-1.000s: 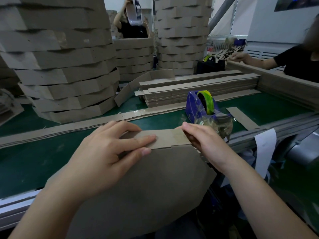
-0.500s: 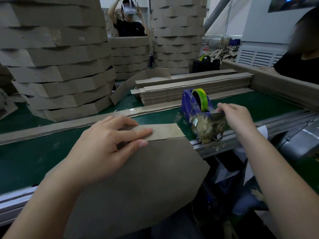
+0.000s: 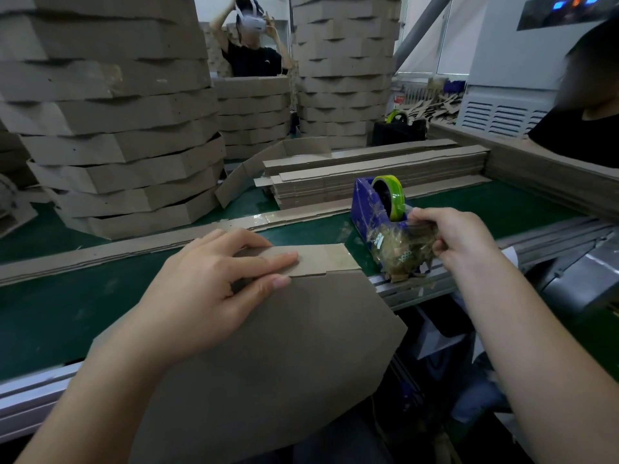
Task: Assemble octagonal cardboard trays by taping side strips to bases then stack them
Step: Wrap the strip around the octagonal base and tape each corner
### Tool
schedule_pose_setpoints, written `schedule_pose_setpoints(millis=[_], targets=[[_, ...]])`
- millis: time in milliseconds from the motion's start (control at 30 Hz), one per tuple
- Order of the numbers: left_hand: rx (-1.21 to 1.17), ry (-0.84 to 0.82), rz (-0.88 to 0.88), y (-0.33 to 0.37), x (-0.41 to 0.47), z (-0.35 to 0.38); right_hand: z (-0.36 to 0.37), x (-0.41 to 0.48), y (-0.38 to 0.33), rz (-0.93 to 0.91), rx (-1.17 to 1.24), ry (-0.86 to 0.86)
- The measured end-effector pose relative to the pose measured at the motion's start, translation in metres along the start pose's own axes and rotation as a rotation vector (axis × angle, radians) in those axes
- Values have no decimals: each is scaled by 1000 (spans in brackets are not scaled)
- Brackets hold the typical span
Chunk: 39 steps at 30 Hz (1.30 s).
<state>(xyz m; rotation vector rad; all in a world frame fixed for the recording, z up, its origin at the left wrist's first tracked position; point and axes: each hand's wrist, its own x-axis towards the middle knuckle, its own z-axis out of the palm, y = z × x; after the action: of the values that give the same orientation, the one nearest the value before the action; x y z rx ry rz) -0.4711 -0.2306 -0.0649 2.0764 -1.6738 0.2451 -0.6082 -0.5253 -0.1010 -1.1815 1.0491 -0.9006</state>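
1. The grey-brown octagonal base is lying flat under the left hand, jutting out past the near table edge.
2. The side strip is running along the base's far edge beneath the left fingertips, its free end pointing towards the right hand.
3. The blue tape dispenser is sitting just left of the right hand, whose fingers are pinching the clear tape at its cutter.
4. Flat spare strips are lying piled beyond the right hand, and finished trays are standing stacked well beyond the left.
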Motion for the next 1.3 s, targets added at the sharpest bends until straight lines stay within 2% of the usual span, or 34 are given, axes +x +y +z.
schedule_pose_setpoints(millis=[100,233,467,533,600,700,767,833,1000,1133,1200,1300], targets=[[-2,-4,0,1,0,0,0,-5,-7,31,42,31],[1,-3,-6,0,1,0,-2,-13,-3,-23,130,35],[6,8,7,1,2,1,-3,-24,37,-271,381,104],[0,15,11,1,3,2,-3,-24,41,-334,309,116],[-8,20,10,1,3,2,-6,-24,44,-403,119,158],[-5,30,18,0,2,2,-16,-22,49,-495,-264,300],[-6,37,20,0,3,2,-25,-26,52,-492,-337,379],[-11,42,16,0,4,3,-24,-38,50,-499,-227,322],[-25,66,19,1,6,5,9,-108,45,-612,96,-19],[-33,90,27,1,5,5,34,-154,50,-472,269,-265],[-22,90,35,2,5,5,43,-168,49,-403,286,-331],[10,86,54,3,4,4,52,-175,47,-201,356,-378]])
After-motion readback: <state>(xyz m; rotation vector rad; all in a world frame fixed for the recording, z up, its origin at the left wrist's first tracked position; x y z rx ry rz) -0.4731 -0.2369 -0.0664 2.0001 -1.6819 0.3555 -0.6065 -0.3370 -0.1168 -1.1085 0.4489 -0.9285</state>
